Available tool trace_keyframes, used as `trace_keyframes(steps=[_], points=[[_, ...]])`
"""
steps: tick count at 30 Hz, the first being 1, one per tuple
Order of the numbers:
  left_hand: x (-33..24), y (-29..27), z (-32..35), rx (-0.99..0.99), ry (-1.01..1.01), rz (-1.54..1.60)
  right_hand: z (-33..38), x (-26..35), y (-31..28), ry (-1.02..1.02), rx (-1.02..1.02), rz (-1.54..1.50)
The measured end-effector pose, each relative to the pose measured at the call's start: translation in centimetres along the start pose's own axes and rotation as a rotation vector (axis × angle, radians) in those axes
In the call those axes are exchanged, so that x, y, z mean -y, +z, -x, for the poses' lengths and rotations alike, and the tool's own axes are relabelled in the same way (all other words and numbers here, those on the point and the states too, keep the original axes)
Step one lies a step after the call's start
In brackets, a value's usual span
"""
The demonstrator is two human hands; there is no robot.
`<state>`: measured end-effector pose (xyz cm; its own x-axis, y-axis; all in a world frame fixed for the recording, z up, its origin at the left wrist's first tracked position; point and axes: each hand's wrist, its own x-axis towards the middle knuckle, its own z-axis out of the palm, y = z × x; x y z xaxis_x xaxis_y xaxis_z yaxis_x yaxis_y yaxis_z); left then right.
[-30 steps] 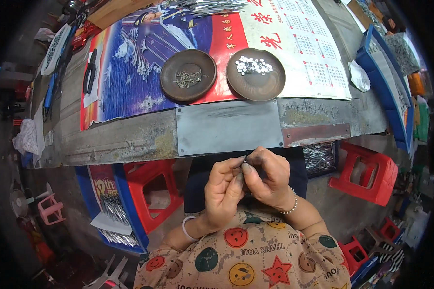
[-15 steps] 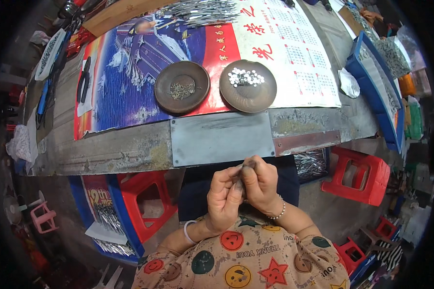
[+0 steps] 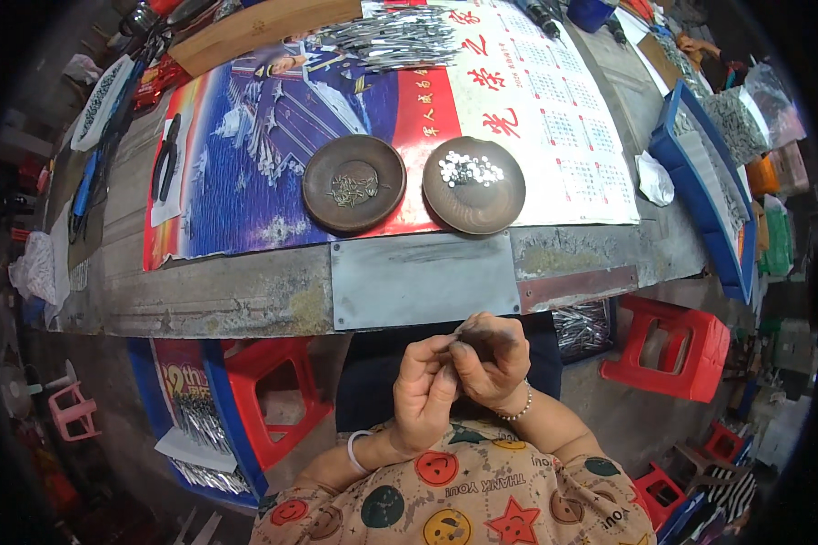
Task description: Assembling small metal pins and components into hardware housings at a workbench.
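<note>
My left hand [image 3: 422, 389] and my right hand [image 3: 494, 365] meet just off the table's near edge, above my lap. Both are closed in a pinch, fingertips almost touching. Whatever they hold is too small and hidden by the fingers to name. Beyond them, a grey metal plate [image 3: 423, 282] is fixed along the table edge. Two round brown dishes stand past it: the left dish [image 3: 317, 207] holds a small heap of thin brassy pins [image 3: 354, 185], and the right dish [image 3: 474, 216] holds many small white and dark beads [image 3: 470, 170].
A printed calendar sheet [image 3: 563, 195] lies under the dishes. Black-handled pliers [image 3: 165, 163] rest at left, slim metal pieces [image 3: 395, 38] in a pile at the back. A blue tray [image 3: 739, 263] and crumpled white paper [image 3: 654, 179] are at right. Red stools [image 3: 668, 350] stand below the table edge.
The view has tilted, so the table and dishes sit slightly lower in the picture. My hands stay together, with the right fingers shifted a little.
</note>
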<state>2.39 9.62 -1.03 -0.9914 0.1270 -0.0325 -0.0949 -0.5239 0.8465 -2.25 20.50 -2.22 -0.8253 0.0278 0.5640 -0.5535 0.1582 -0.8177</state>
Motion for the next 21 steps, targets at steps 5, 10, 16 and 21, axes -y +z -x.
trace_keyframes(steps=[5, 10, 16, 21], points=[[0.09, -0.26, 0.02, 0.021, 0.004, 0.027, 0.13, 0.18, 0.04, 0.007, 0.014, -0.021], [0.13, -0.36, 0.42, 0.087, 0.063, 0.006, 0.27, 0.26, -0.01, -0.049, -0.016, -0.171], [-0.25, -0.16, 0.75, 0.12, 0.08, -0.028, 0.52, 0.7, 0.03, -0.069, -0.019, -0.202], [-0.34, -0.3, 0.73, 0.096, 0.004, 0.076, 0.32, 0.68, -0.07, -0.093, 0.0, -0.106]])
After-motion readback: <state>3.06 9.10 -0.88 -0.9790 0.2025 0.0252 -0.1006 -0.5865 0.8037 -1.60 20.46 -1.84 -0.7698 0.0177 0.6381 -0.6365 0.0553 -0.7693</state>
